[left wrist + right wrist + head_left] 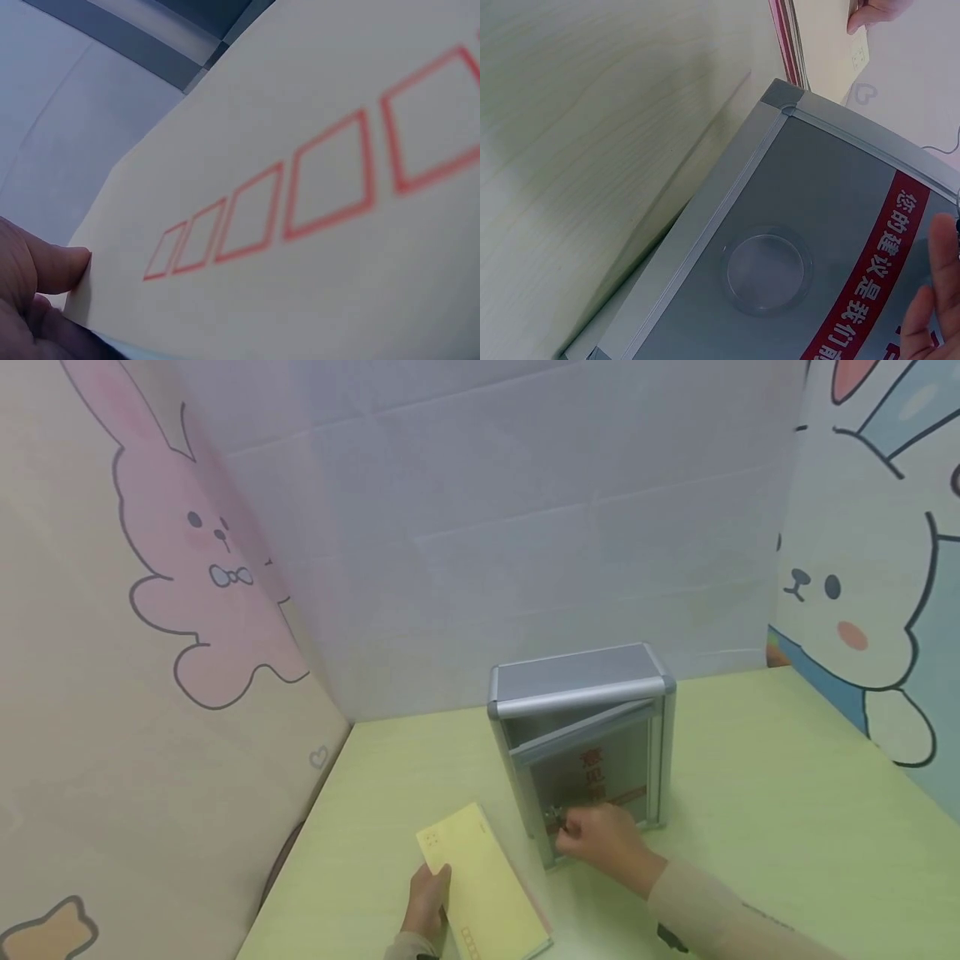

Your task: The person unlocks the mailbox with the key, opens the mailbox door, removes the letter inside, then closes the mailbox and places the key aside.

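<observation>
Head view: left of the box (581,677), my left hand (427,897) grips envelopes (491,877) while my right hand (603,839) pinches the key (554,815) at the box's ajar door (630,760), likely mid-opening, needing a steady pull.

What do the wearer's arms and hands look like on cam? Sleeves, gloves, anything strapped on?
No gloves visible on the left hand or right hand. Right sleeve: long, pale beige, with a thin line of small dark marks, unreadable. Left sleeve: similar pale cuff, mostly out of frame. Dark item at the right wrist; can't tell what.
</observation>
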`<state>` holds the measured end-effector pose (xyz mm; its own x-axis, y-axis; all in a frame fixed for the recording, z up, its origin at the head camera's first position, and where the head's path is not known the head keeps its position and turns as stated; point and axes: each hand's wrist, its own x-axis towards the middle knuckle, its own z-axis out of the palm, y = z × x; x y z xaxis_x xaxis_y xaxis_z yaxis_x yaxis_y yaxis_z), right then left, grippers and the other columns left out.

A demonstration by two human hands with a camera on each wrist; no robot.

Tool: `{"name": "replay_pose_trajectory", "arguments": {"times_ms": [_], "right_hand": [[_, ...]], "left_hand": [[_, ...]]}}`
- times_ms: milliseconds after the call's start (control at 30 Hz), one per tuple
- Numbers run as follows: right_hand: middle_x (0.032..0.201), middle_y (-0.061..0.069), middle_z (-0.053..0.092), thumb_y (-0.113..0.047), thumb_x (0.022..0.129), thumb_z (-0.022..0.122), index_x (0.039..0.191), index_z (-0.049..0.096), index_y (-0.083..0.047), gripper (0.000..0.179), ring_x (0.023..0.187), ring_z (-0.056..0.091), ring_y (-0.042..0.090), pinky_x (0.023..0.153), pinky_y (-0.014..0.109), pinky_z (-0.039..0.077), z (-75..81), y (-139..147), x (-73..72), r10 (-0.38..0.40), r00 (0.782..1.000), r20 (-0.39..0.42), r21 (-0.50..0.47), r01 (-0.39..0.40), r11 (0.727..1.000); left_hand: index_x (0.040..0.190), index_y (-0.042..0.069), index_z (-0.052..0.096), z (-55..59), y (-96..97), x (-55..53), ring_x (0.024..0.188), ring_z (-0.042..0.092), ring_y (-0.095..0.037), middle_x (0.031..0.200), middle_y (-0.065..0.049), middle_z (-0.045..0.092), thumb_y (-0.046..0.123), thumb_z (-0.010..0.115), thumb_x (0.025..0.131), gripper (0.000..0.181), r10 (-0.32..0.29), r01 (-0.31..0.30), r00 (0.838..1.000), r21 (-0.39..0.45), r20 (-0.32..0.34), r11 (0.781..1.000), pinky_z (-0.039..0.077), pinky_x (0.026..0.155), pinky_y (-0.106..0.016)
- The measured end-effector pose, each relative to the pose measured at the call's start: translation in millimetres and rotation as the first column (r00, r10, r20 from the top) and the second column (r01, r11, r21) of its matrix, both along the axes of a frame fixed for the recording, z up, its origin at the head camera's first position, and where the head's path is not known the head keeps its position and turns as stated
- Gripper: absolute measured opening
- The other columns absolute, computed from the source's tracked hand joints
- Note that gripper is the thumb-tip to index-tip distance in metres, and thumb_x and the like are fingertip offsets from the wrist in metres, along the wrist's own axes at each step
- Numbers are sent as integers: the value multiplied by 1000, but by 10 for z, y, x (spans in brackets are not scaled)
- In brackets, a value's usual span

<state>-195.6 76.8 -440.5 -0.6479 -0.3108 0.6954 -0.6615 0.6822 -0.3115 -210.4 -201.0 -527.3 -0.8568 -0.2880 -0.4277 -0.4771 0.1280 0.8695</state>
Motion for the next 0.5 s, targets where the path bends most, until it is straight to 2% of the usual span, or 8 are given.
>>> {"name": "replay_pose_trajectory", "arguments": {"times_ms": [167,333,500], "right_hand": [[49,-20,23,-12,65,63,54,31,-20,36,51,11,-9,42,12,14,7,-1,-1,-2,1000,-15,0,2,1000],[51,-21,21,-13,65,63,54,30,-20,35,51,11,-9,43,13,14,11,-3,7,-1,1000,-5,-5,1,1000],[50,-20,22,-13,65,63,54,30,-20,35,51,11,-9,43,13,14,9,-3,9,1,1000,-6,-9,-1,1000]], "left_hand": [[134,-10,39,25,14,-16,127,38,-46,133,-29,46,7,42,99,39,-5,6,1000,-58,16,998,25,106,-57],[130,-12,41,32,13,-26,119,47,-43,123,-28,53,5,45,97,37,-18,20,1000,-127,22,992,31,104,-54],[124,-13,46,15,-25,-41,104,57,-37,105,-21,59,6,51,95,36,-64,68,998,-249,25,966,39,99,-51]]}}
